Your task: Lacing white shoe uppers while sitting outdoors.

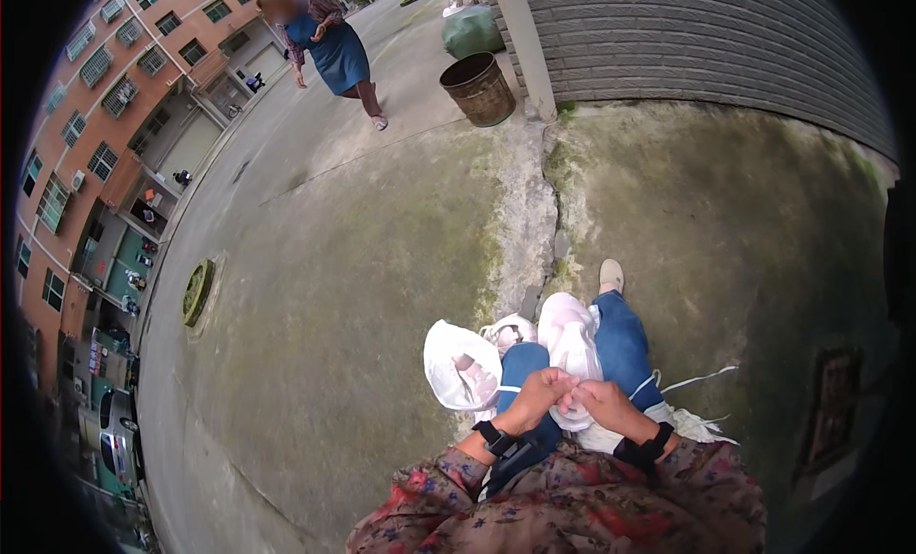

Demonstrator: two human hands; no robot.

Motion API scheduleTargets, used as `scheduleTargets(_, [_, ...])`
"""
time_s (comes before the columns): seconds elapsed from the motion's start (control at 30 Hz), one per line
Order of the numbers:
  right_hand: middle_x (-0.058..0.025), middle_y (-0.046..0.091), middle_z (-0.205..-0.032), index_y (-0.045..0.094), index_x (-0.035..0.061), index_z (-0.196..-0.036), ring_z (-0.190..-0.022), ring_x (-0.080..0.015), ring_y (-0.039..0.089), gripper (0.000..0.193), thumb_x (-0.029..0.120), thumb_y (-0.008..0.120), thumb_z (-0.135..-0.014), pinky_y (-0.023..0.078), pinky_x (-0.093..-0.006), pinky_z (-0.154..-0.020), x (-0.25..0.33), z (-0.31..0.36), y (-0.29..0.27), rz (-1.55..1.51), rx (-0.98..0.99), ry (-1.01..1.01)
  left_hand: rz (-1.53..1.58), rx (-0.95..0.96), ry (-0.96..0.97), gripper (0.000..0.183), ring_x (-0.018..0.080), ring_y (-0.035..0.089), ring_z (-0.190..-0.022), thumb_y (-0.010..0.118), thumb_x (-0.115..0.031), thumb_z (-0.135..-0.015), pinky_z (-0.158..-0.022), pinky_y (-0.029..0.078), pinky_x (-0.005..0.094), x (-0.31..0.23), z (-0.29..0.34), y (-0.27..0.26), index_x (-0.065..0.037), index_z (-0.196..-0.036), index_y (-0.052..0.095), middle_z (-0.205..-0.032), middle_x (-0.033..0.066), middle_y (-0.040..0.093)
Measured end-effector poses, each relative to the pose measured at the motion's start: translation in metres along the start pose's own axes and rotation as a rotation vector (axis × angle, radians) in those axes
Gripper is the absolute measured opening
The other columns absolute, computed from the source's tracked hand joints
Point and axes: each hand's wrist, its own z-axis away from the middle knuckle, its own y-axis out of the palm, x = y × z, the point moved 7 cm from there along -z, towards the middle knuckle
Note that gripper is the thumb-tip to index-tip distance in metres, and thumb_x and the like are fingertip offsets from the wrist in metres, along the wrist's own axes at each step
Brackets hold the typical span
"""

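Note:
Above my lap, my left hand (546, 392) and my right hand (609, 407) meet with thumbs and fingertips pinched together. Whatever lies between the fingertips is too small to make out. A white and pale pink bundle (570, 336), thin like cloth or plastic, rests between my knees just beyond and under the hands. Beside my left knee stands an open white bag (441, 368) with pinkish pieces inside. Another white item with dark shapes (513, 333) sits behind that bag. A white strip (701, 376) sticks out past my right thigh, near loose white fibres (701, 426).
Mossy concrete (363, 296) surrounds me, with a cracked ridge (534, 191) running ahead. A rusty metal barrel (479, 91) and a green sack (471, 32) stand by a post (527, 48) and grey wall (687, 39). A person in a blue apron (336, 58) is at the far left.

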Motion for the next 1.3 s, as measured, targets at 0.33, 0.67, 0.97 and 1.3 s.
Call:
scheduleTargets(0.33, [-0.0186,0.063,-0.078,0.062,-0.0017,-0.092,-0.071,-0.0262,0.064,0.020,0.015,0.055,-0.083,0.047,-0.0312,-0.063,-0.034,-0.006,-0.040,0.194,-0.259,0.125,-1.252,-0.351,0.621,0.032,0.0350,0.049,-0.090,0.067,-0.012,-0.072,-0.078,0.041,0.0390,-0.031,-0.023,-0.007,0.001,-0.099,0.055,-0.095,0.0174,0.055])
scheduleTargets(0.67, [-0.0160,0.058,-0.081,0.063,0.0033,-0.084,-0.076,-0.0338,0.057,0.017,0.018,0.056,-0.080,0.045,-0.0400,-0.067,-0.051,-0.026,-0.055,0.411,-0.315,0.067,-1.221,-0.347,0.590,0.032,0.0342,0.051,-0.086,0.069,-0.009,-0.067,-0.075,0.043,0.0391,-0.022,-0.049,-0.008,0.002,-0.094,0.056,-0.089,0.0174,0.055])
scheduleTargets(0.97, [-0.0148,0.056,-0.081,0.063,0.0042,-0.078,-0.076,-0.0336,0.057,0.016,0.017,0.053,-0.080,0.046,-0.0426,-0.068,-0.045,-0.048,-0.045,0.614,-0.271,0.094,-1.231,-0.364,0.549,0.017,0.0330,0.057,-0.074,0.069,-0.010,-0.067,-0.065,0.046,0.0395,-0.027,-0.061,-0.008,0.000,-0.073,0.057,-0.076,0.0155,0.058])
scheduleTargets(1.3, [-0.0147,0.054,-0.076,0.059,0.0025,-0.071,-0.071,-0.0326,0.056,0.012,0.013,0.057,-0.076,0.046,-0.0418,-0.063,-0.040,-0.053,-0.041,0.704,-0.315,-0.011,-1.009,-0.468,0.422,0.023,0.0254,0.060,-0.060,0.076,-0.012,-0.058,-0.058,0.048,0.0321,-0.019,-0.074,-0.028,0.000,-0.073,0.064,-0.066,0.0134,0.062])
